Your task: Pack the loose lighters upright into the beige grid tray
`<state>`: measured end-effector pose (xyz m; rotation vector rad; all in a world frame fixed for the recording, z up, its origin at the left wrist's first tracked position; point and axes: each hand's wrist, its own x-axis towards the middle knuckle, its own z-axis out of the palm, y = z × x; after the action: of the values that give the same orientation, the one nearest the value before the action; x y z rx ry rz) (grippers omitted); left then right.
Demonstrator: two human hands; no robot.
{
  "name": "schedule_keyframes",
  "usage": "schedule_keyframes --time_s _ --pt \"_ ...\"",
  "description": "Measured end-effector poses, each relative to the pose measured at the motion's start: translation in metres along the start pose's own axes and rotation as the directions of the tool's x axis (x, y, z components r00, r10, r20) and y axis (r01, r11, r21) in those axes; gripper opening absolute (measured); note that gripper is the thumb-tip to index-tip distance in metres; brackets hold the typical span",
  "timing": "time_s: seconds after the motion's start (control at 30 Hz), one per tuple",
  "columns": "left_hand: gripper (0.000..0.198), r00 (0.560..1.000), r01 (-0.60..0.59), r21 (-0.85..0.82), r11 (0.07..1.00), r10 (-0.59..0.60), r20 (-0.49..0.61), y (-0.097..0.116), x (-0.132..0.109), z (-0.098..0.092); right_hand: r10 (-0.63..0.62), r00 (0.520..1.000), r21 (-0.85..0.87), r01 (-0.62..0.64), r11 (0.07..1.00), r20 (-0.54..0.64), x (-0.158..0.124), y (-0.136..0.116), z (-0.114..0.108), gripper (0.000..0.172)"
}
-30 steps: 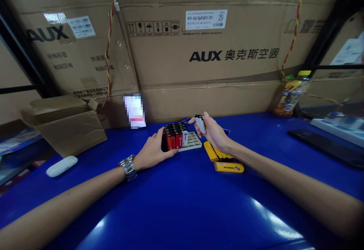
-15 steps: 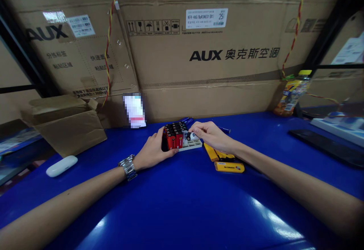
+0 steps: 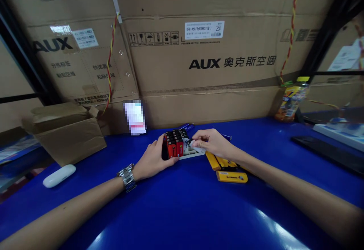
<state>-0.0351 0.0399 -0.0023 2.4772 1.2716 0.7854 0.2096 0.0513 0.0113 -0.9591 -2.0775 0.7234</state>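
A white compartment tray (image 3: 190,156) stands on the blue table, its left part filled with upright lighters. Red lighters (image 3: 179,148) with black tops form the front left of the group, and a white lighter (image 3: 185,147) stands beside them. My left hand (image 3: 153,157), wearing a metal watch, grips the tray's left end, thumb along the front. Between thumb and fingers, my right hand (image 3: 214,142) pinches another white lighter (image 3: 196,147), tilted over the tray's right part; the fingers partly cover it. Several yellow lighters (image 3: 231,176) lie right of the tray. Blue lighters (image 3: 186,126) lie behind it.
A large cardboard panel (image 3: 159,68) rises behind the table. At left are an open carton (image 3: 71,140), a white case (image 3: 59,175) and a blurred bright screen (image 3: 135,117). A drink bottle (image 3: 292,100) and a black flat object (image 3: 327,153) are at right.
The white lighter in my right hand has tipped and come lower over the tray. My left hand keeps its hold. The whole view has shifted slightly, with things appearing lower.
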Motion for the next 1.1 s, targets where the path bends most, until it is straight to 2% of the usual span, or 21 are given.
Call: schedule_keyframes --time_s 0.1,0.17,0.33,0.5,0.77,0.93,1.0,1.1 --pt "0.075 1.000 -0.005 -0.003 1.000 0.005 0.001 0.000 0.000 0.000 0.043 0.999 0.179 -0.045 0.983 0.018 -0.001 -0.002 0.006 0.023" --pt "0.075 1.000 -0.007 -0.007 1.000 0.007 -0.005 -0.001 0.000 0.001 0.053 0.998 0.218 -0.057 0.974 0.026 -0.002 -0.004 0.009 0.019" --pt "0.075 1.000 -0.005 -0.012 1.000 0.005 -0.003 -0.002 0.001 0.001 0.049 0.999 0.034 -0.049 0.998 0.007 -0.001 -0.013 0.006 0.012" --pt "0.075 1.000 -0.011 -0.008 1.000 0.011 -0.005 -0.003 0.002 0.002 -0.002 0.999 -0.080 0.000 0.997 -0.032 0.000 -0.016 0.002 0.013" --pt "0.077 1.000 -0.007 -0.006 1.000 0.007 -0.001 -0.003 0.000 0.002 0.057 0.998 -0.086 -0.059 0.995 -0.018 -0.001 -0.017 0.006 0.017" --pt "0.075 1.000 -0.013 0.005 1.000 0.013 0.003 -0.001 0.002 0.001 -0.059 0.998 -0.264 0.052 0.963 -0.017 0.000 -0.016 0.011 0.013" --pt "0.073 1.000 -0.029 0.006 1.000 0.029 0.005 -0.002 0.002 0.002 -0.083 0.996 -0.279 0.073 0.958 -0.026 0.000 -0.014 0.015 0.013" --pt "0.073 0.998 -0.058 0.018 0.998 0.058 0.006 -0.004 0.002 0.003 -0.051 0.998 -0.242 0.043 0.969 -0.024 0.000 -0.013 0.018 0.016"
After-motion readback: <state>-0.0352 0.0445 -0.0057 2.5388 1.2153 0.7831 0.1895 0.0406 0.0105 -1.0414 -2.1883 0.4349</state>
